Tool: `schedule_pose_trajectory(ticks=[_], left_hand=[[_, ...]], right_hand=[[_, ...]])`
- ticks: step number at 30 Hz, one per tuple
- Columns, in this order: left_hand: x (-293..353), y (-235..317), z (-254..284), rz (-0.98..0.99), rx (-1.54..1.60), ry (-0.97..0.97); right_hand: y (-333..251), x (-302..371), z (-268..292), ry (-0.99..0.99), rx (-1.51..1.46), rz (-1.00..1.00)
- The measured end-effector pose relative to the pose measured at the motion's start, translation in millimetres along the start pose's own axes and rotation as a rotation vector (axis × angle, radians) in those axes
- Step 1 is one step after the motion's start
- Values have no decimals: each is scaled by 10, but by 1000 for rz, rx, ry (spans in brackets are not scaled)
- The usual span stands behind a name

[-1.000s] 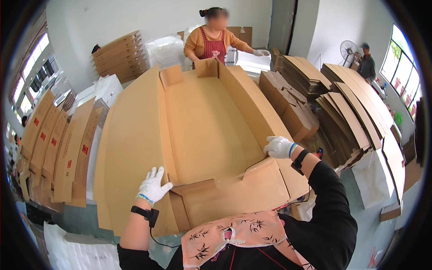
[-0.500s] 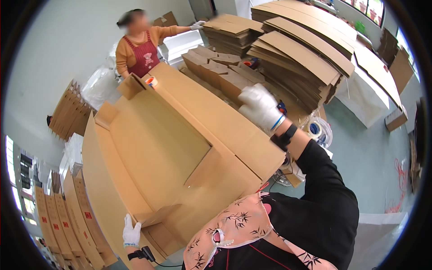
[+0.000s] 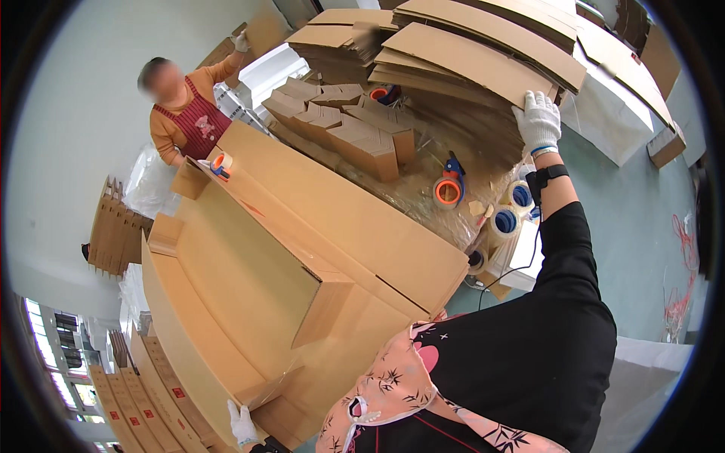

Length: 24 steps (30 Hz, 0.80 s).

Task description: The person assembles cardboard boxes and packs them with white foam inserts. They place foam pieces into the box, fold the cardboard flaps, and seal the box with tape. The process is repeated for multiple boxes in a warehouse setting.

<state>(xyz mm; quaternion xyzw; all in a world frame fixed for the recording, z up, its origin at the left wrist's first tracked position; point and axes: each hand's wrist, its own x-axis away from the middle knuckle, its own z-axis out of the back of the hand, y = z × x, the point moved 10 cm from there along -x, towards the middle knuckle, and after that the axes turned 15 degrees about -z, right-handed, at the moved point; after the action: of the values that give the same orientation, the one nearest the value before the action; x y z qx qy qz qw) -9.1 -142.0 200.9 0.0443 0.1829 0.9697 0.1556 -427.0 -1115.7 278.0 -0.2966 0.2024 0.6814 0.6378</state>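
Note:
A large open cardboard box [image 3: 362,332] lies before me, its flaps folded up at several places. My left hand [image 3: 242,424], in a white knit glove, is at the box's near left corner, with fingers apart against the cardboard beside a raised flap [image 3: 273,386]. Stretched out to the far right, my gloved right hand [image 3: 538,124] lies on the end of the top flat cardboard sheet [image 3: 468,64] of a tall stack. Its fingers are extended over the sheet's corner. An orange tape roll in a dispenser [image 3: 220,164] sits on the box's far edge.
Across the box stands a person [image 3: 189,113] in a red striped apron, one gloved arm raised. Beyond the box are folded cardboard pieces [image 3: 340,124], another tape dispenser [image 3: 449,185] and clear tape rolls [image 3: 504,221]. Flat cartons [image 3: 155,392] lean at the left.
My right hand has moved from above the folded pieces rightward to the sheet stack. The left hand stays at the box corner. The other person's arm has risen beside a brown cardboard piece.

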Motion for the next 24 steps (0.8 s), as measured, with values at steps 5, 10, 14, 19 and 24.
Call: schedule_pose_trajectory(ticks=[5, 10, 14, 19, 24], left_hand=[[33, 1, -24, 25, 30, 2], [117, 229, 60, 77, 74, 58], [127, 854, 421, -17, 207, 311], [-220, 1956, 266, -332, 1637, 189], [-255, 2304, 286, -339, 1637, 260]], right_hand=[[-28, -176, 323, 139, -59, 91], [-657, -109, 1054, -4, -618, -63], [-1534, 186, 1172, -508, -1458, -117], [-3157, 1578, 1691, -1633, -1921, -28], [-3870, 2796, 2280, -2029, -1519, 521]])
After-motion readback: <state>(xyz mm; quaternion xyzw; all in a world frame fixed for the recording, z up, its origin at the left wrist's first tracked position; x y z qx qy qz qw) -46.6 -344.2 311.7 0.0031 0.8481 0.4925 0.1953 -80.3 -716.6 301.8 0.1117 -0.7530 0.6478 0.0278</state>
